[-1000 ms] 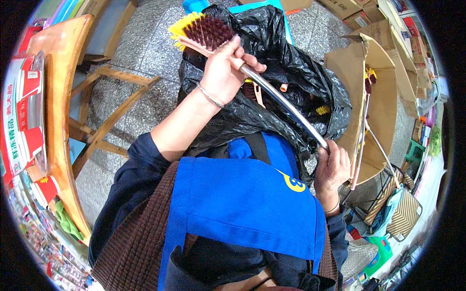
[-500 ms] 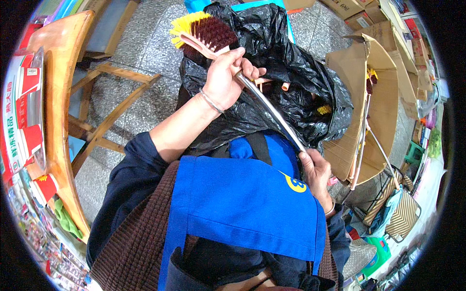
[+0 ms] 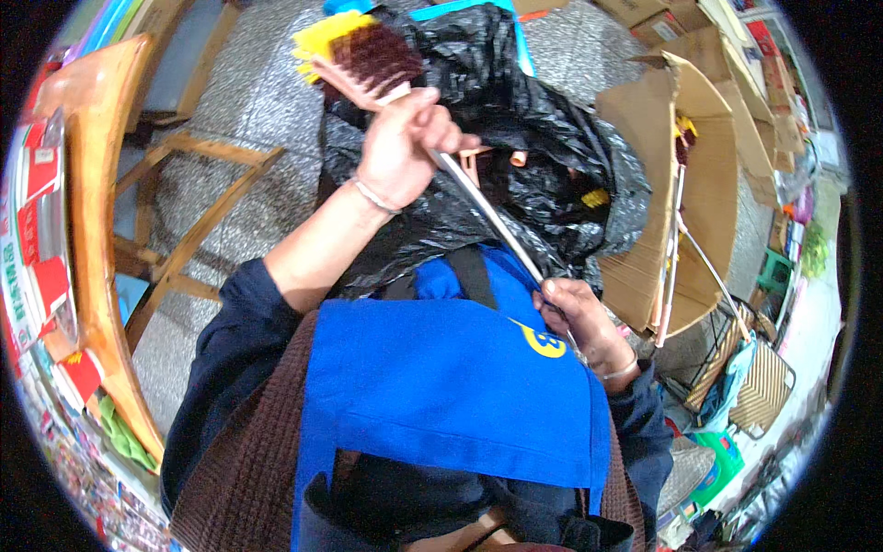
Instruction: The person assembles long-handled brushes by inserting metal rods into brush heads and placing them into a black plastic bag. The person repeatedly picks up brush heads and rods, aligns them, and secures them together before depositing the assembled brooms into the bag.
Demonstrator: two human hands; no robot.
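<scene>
A long-handled brush lies slanted across the front of me, its pink head (image 3: 354, 81) at the upper left with yellow and dark brown bristles (image 3: 375, 53). Just below that head, my left hand (image 3: 397, 152) is closed around the top of the shiny metal handle (image 3: 487, 212). My right hand (image 3: 586, 324) grips the handle lower down, in front of my blue apron (image 3: 441, 396). Beneath the handle spreads an open black plastic bag (image 3: 566, 129). Inside it show a pink tube end (image 3: 519, 158) and yellow bristles (image 3: 595, 198); the rest of its contents is hidden.
An opened cardboard box (image 3: 635, 253) stands right of the bag, with similar long-handled brushes (image 3: 676, 230) in it. On the left are a wooden frame (image 3: 216, 216) and a wooden board (image 3: 101, 212) bearing packages. A folding cart (image 3: 750, 377) stands at right.
The brush and both hands have shifted slightly left in view, as has the whole scene. My right hand sits a little farther from the picture's right side; both hands keep their grip.
</scene>
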